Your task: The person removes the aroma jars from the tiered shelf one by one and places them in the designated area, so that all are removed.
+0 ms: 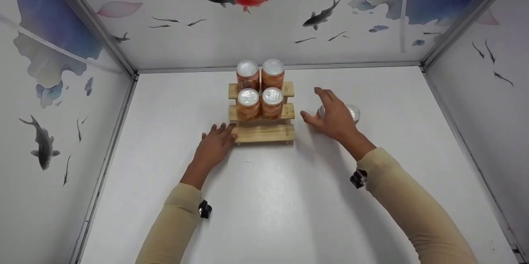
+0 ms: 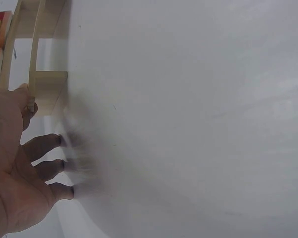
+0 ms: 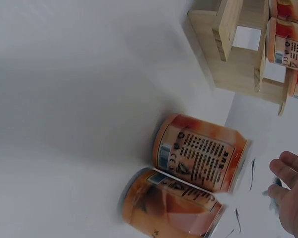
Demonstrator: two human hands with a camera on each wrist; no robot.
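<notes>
A three-step wooden rack [image 1: 264,134] bears orange-labelled cans with silver lids. A pair of cans stands on the top step, including one can [image 1: 273,74], and another pair on the middle step, including one can [image 1: 249,105]. My left hand [image 1: 215,144] is at the rack's left end. In the left wrist view its thumb and a finger pinch the end of the lowest board [image 2: 33,74], other fingertips resting on the table. My right hand [image 1: 337,119] hovers with fingers spread over two more cans, a nearer can [image 3: 203,153] and its neighbour [image 3: 171,203], standing side by side. It holds neither.
A white table [image 1: 264,202] lies under everything. White panels with painted fish enclose it: a back wall [image 1: 264,41], a left wall [image 1: 37,198] and a right wall [image 1: 475,78]. The rack stands near the back wall.
</notes>
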